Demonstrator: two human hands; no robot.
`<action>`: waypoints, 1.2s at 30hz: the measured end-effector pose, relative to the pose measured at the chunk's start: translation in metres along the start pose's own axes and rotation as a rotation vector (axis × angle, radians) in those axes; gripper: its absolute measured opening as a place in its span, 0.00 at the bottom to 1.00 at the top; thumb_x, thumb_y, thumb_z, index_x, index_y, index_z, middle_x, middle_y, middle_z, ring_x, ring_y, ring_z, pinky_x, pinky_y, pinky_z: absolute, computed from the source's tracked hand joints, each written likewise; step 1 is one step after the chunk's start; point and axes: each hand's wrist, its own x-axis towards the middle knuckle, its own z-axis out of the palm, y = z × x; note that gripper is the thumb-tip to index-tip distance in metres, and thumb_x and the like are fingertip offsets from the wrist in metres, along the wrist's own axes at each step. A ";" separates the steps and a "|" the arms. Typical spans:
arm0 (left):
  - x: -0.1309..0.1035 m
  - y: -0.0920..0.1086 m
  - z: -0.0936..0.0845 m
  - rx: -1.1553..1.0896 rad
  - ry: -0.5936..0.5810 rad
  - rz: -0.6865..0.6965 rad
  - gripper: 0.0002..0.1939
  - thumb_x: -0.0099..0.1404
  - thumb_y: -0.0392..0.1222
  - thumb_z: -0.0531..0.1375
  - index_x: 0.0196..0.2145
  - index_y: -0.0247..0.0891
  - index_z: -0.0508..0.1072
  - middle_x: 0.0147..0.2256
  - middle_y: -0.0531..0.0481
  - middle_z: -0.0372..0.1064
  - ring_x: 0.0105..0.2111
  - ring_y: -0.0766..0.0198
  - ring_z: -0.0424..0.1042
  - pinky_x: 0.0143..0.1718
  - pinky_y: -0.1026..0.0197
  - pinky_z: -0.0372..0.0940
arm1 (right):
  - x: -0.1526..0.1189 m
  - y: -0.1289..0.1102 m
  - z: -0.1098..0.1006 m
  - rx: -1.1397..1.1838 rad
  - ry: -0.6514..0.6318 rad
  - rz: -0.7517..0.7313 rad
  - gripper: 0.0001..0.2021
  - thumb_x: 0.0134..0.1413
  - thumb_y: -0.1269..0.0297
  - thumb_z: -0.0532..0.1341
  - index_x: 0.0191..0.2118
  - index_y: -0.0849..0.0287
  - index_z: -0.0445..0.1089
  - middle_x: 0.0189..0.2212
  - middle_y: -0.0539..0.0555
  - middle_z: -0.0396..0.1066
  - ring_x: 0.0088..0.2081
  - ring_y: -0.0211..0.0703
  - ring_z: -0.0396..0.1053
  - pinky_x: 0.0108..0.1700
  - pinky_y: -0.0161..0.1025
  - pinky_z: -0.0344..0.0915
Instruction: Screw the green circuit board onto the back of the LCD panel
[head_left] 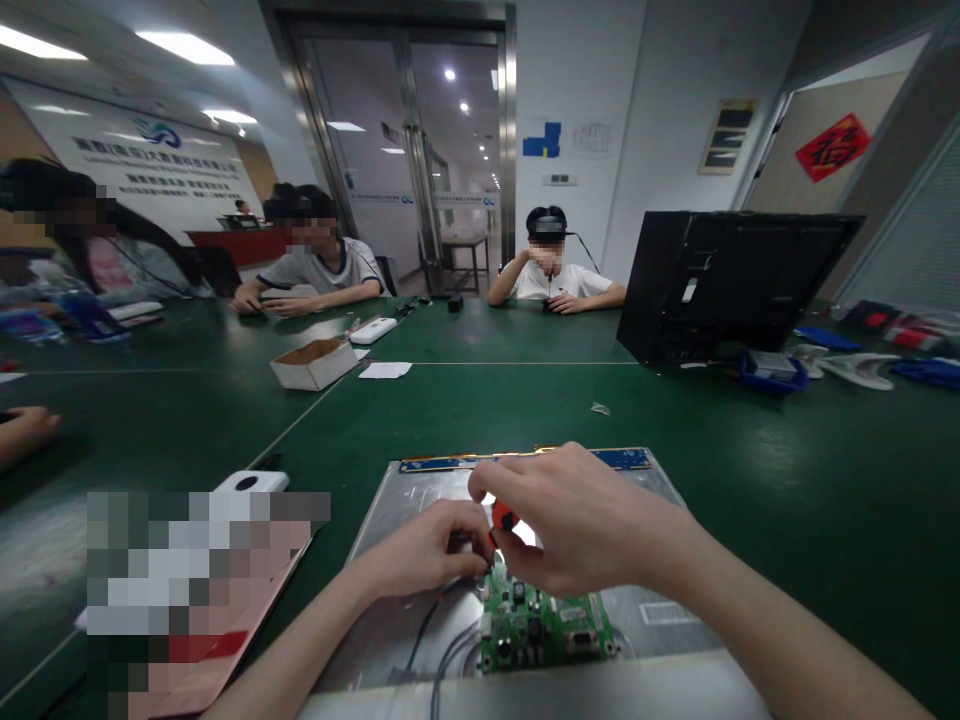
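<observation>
A silver metal-backed display panel (375,545) lies in front of me, with a narrow blue circuit strip (631,458) along its far edge. A green circuit board (551,625) sits on its near half. Over the board's far edge, my right hand (577,520) is closed around an orange-and-black screwdriver (504,515), seen only by part of its handle. My left hand (435,545) is just to the left, its fingertips pinched at the board's far left corner beside the tool. What they hold is hidden. Dark and grey cables (442,655) run from the board's left side across the panel.
At left lie a pink folder (225,650) and a white device (255,482). Farther off are a cardboard box (315,365) and a paper slip (385,370). A black monitor (735,285) stands at right by a blue tray (774,370). Several people sit around the green table (480,410).
</observation>
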 end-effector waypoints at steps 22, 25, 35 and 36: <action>-0.001 -0.001 0.002 0.017 -0.025 -0.036 0.06 0.57 0.36 0.60 0.33 0.36 0.75 0.34 0.51 0.73 0.35 0.58 0.70 0.37 0.61 0.64 | -0.001 0.002 0.000 0.002 -0.012 0.028 0.05 0.59 0.61 0.58 0.37 0.56 0.64 0.27 0.48 0.73 0.25 0.36 0.63 0.25 0.36 0.43; -0.001 -0.001 0.002 0.020 -0.026 -0.038 0.06 0.58 0.39 0.61 0.34 0.37 0.75 0.34 0.51 0.74 0.37 0.57 0.71 0.39 0.60 0.65 | 0.000 0.001 0.000 -0.012 -0.023 0.038 0.06 0.61 0.62 0.57 0.33 0.56 0.65 0.25 0.48 0.71 0.25 0.34 0.62 0.25 0.36 0.42; 0.000 -0.003 0.001 -0.004 -0.013 0.009 0.02 0.56 0.36 0.61 0.30 0.37 0.73 0.32 0.52 0.72 0.35 0.59 0.69 0.38 0.61 0.65 | 0.000 0.000 0.003 -0.055 0.028 0.036 0.07 0.56 0.63 0.57 0.40 0.57 0.62 0.31 0.50 0.74 0.25 0.37 0.63 0.23 0.36 0.42; 0.000 -0.002 0.001 -0.006 -0.014 0.000 0.02 0.56 0.36 0.61 0.30 0.37 0.73 0.32 0.52 0.72 0.35 0.59 0.69 0.37 0.61 0.64 | 0.000 0.001 0.003 -0.047 0.024 0.035 0.06 0.58 0.61 0.57 0.39 0.56 0.62 0.30 0.49 0.74 0.25 0.37 0.64 0.23 0.36 0.42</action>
